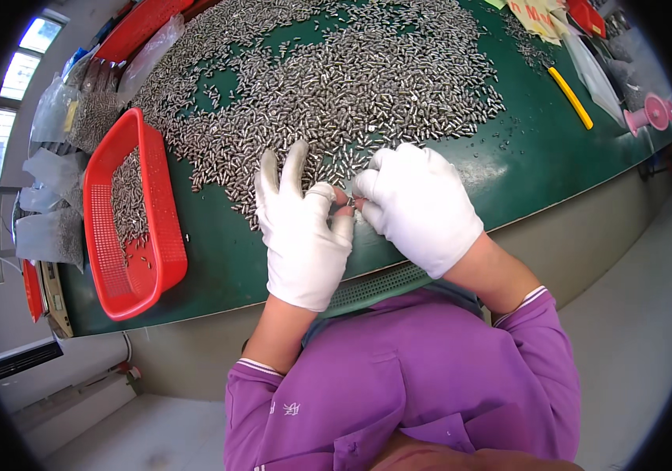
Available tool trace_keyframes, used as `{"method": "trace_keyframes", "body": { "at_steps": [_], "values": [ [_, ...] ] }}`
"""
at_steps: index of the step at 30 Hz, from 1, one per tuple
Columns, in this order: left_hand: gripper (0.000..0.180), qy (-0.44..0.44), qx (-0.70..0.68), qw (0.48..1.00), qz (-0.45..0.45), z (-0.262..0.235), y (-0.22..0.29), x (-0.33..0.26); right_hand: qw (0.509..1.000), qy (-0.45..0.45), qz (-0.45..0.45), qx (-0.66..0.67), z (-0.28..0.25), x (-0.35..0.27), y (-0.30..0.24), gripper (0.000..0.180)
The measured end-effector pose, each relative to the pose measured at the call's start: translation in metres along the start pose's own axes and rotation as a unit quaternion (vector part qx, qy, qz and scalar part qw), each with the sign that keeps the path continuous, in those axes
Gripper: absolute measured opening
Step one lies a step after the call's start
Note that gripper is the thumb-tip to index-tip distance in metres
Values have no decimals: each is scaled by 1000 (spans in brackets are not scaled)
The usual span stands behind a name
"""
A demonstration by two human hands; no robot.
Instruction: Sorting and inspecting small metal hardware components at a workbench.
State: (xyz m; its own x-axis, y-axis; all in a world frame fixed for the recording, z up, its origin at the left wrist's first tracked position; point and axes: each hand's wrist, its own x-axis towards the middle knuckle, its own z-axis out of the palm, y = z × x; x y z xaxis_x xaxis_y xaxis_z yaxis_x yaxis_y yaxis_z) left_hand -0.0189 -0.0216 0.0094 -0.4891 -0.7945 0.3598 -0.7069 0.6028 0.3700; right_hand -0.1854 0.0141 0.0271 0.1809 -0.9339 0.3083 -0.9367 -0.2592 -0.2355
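A wide heap of small silvery metal pins covers much of the green tabletop. At the heap's near edge my two hands meet, both in white gloves with bare thumb and index tips. My left hand pinches with thumb and index finger, its other fingers stretched up over the pins. Close beside it, my right hand is curled, with thumb and index tip pressed together. A tiny metal pin shows between the fingertips of both hands; its exact shape is too small to make out.
At the left stands a red plastic basket partly filled with pins. Clear plastic bags of parts lie beyond it. On the right are a yellow strip and a pink spool-like holder. A green perforated tray sits at the table's front edge.
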Motion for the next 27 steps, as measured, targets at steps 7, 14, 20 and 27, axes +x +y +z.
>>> {"method": "trace_keyframes", "body": {
  "at_steps": [7, 14, 20, 27],
  "values": [
    [18, 2, 3, 1000, -1, 2, -1, -1, 998, -18, 57, 28, 4, -6, -4, 15],
    [17, 10, 9, 1000, 1, 1, -2, 0, 999, 14, 35, 22, 8, -8, -8, 16],
    [16, 21, 32, 999, -2, 4, -1, -1, 999, 28, 21, -17, 10, -6, -15, 13],
    [11, 36, 42, 998, 8, 3, -7, 2, 998, 56, 27, -7, 16, -5, -16, 14]
  ]
}}
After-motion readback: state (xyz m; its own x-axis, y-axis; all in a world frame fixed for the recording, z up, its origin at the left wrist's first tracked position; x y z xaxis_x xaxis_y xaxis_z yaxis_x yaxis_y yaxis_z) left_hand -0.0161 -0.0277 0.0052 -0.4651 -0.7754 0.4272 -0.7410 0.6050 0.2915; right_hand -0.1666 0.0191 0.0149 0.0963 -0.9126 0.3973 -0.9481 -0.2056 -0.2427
